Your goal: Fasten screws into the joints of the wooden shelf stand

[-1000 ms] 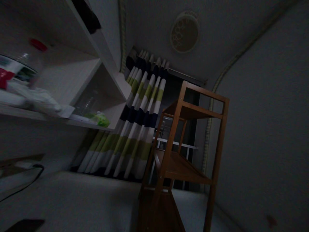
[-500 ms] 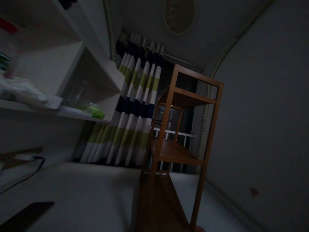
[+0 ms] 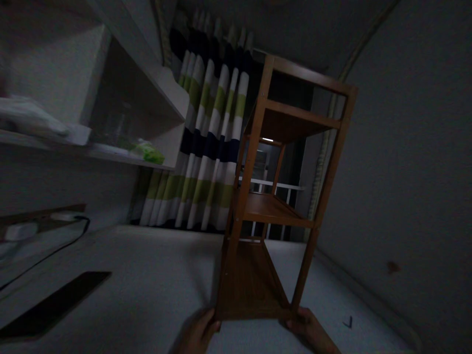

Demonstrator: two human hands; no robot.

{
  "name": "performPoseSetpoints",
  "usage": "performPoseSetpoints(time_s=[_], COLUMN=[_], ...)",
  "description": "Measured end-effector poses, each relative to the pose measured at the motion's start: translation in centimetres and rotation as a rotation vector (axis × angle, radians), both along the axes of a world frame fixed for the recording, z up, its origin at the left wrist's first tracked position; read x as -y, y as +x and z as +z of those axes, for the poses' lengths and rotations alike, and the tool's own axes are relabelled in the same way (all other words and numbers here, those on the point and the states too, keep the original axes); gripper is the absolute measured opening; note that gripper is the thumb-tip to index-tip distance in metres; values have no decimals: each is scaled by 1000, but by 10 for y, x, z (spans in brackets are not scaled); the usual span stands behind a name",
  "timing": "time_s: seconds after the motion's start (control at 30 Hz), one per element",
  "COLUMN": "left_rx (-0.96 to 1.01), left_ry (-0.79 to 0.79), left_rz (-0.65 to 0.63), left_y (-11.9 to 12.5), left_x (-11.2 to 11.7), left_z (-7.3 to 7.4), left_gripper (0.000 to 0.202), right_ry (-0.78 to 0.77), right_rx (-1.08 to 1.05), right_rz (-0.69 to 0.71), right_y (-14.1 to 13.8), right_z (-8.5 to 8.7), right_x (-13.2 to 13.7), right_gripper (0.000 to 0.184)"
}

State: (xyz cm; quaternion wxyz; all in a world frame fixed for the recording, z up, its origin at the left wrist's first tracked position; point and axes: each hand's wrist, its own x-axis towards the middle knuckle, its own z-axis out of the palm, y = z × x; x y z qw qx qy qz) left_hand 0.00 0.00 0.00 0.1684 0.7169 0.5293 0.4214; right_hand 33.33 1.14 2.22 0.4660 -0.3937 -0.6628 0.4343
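A brown wooden three-tier shelf rack (image 3: 275, 211) stands slightly tilted in the picture on a white surface (image 3: 165, 285). At its lower left corner is my left hand (image 3: 197, 332), fingers closed around the edge of the bottom tier. My right hand (image 3: 309, 327) grips the lower right corner, by the foot of the front right post. Parts of both hands' fingers are hidden behind or under the wood. To the right of my right hand lies a small dark L-shaped piece, perhaps a hex key (image 3: 348, 322).
A dark flat board (image 3: 55, 305) lies at the left. White wall shelves (image 3: 173, 147) with a green packet (image 3: 152, 153) jut out above. A power strip with a black cable (image 3: 79, 228) runs along the left wall. Behind hangs a striped curtain (image 3: 210, 162) beside a window with white bars.
The view has tipped downward, so the rack's bottom tier and both hands now show. Earlier only a bit of the right hand was visible at the rack's foot.
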Motion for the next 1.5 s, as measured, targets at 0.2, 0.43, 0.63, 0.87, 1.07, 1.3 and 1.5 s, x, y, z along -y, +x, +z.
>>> performPoseSetpoints(time_s=[0.2,0.43,0.63,0.87,1.07,1.3,1.5], left_rx=[-15,-9,-14,-47,-152,-288,-492], left_ry=[46,83,51,54,39,9,71], left_rz=[-40,-36,-46,6,43,223,407], left_y=[4,3,6,8,10,16,26], left_x=[7,0,3,-1,-7,-11,-1], left_z=[15,11,18,18,26,39,38], left_gripper=[35,31,27,27,24,17,20], right_ry=[-37,-33,-22,24,105,241,375], right_rx=[22,32,65,106,157,316,544], right_rz=[44,14,-19,-52,-121,-411,-686], right_y=[1,0,2,3,-5,-11,-16], right_z=[3,-1,-2,-6,-6,-15,-21], right_x=[3,2,2,1,1,4,20], right_gripper=[36,33,32,36,48,46,27])
